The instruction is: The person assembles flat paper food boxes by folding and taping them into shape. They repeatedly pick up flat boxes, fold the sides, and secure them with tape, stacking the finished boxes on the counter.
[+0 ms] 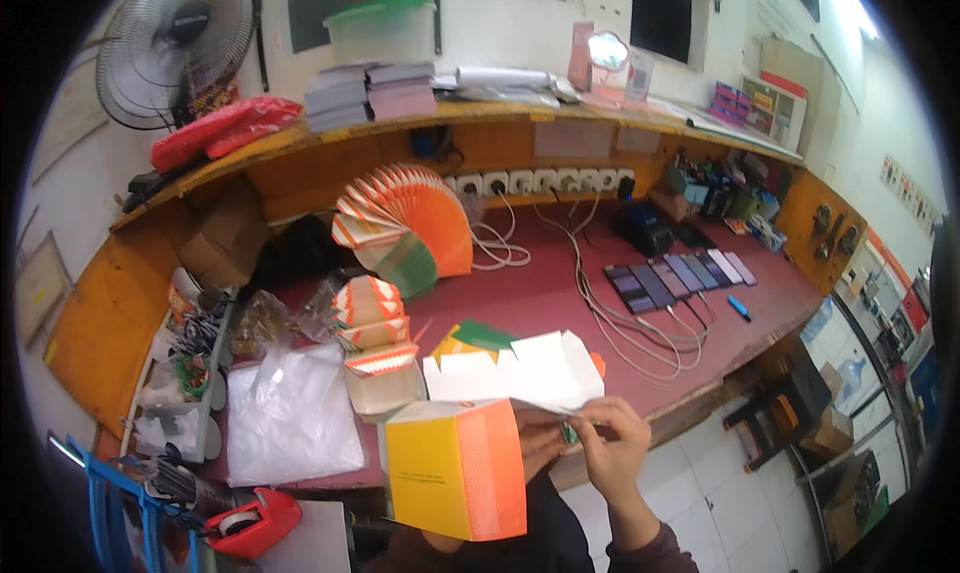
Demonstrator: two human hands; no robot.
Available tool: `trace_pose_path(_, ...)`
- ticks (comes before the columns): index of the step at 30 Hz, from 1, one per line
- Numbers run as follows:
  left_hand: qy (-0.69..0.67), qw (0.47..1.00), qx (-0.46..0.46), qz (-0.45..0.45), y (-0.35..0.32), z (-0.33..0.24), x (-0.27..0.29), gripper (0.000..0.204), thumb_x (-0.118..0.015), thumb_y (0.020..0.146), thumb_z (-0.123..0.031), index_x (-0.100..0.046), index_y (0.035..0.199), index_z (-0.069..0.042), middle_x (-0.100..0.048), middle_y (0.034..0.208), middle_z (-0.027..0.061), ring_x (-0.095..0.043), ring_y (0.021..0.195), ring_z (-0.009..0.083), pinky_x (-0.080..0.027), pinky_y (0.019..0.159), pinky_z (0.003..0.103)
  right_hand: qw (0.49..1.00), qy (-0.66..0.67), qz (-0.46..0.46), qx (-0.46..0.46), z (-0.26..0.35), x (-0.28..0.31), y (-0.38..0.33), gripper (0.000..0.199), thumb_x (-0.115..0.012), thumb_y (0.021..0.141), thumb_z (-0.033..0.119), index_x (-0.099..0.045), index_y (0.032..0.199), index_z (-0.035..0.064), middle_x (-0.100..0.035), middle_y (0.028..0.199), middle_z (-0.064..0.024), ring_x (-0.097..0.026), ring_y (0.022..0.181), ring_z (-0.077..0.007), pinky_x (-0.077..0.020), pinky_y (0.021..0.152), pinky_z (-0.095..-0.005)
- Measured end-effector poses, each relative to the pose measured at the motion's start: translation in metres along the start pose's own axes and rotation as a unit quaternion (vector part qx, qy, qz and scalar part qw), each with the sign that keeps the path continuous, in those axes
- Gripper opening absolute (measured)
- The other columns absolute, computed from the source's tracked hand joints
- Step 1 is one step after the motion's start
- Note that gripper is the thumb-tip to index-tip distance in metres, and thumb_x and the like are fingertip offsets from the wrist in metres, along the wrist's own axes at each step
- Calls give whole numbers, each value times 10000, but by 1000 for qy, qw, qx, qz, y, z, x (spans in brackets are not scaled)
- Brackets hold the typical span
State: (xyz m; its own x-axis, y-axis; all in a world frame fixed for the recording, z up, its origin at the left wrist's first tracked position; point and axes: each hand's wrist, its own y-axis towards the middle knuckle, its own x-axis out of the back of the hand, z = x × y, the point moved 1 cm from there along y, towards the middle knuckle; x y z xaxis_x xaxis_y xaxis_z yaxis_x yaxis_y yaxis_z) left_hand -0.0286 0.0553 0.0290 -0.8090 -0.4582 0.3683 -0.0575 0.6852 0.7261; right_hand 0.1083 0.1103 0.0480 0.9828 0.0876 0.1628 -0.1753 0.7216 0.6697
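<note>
A yellow and orange carton (pixel 455 473) is held up at the table's front edge, partly opened out. White flaps (pixel 540 368) spread behind it and look like its inside. My right hand (pixel 612 451) pinches the carton's right edge between thumb and fingers. Behind the orange panel, my left hand (pixel 541 445) is closed on the carton; most of that hand is hidden. A small green bit (pixel 570 433) shows between the hands, too small to name. Just beyond, folded cartons (pixel 372 318) stand in a row, and a fanned stack of orange cartons (pixel 430 218) curves behind them.
Clear plastic bags (pixel 295 413) lie at left, above a red tape dispenser (pixel 258 523). Phones (pixel 680 278) lie in a row at right, near white cables (pixel 600 313) and a blue marker (pixel 739 308). Power sockets (pixel 545 181) line the back; a black stool (pixel 785 403) stands on the floor.
</note>
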Motion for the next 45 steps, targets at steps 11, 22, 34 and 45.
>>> trace_pose_path(11,-327,932,110,-108,13,12,-16,157,-686,771,4,-682,926,22,-632,919,92,-603,826,150,-511,716,242,999,40,10,-33,8,0,8,45,-681,769,-27,-643,792,-29,-603,812,-69,-580,726,-112,-462,619,-218)
trace_pose_path(22,-380,919,85,-69,5,21,-22,209,-650,816,14,-642,1024,10,-565,1051,79,-568,953,146,-484,834,265,997,-42,-62,21,10,-9,-10,76,-677,755,18,-672,827,-3,-622,846,-121,-613,745,-208,-484,671,-297)
trace_pose_path(34,-634,706,309,-67,28,11,-27,335,-394,950,-140,-437,1229,40,-567,1161,136,-589,1051,234,-530,877,387,950,-211,18,229,-28,27,-3,490,-727,644,18,-587,1112,52,-543,1180,-194,-561,1061,-322,-453,893,-420)
trace_pose_path(45,-412,900,138,15,18,-4,-60,462,-644,824,-118,-386,1201,-45,-461,1171,84,-487,1101,168,-431,899,345,974,-175,-40,141,-2,21,9,434,-671,641,-83,-646,1050,59,-638,894,-87,-629,742,-209,-500,616,-292)
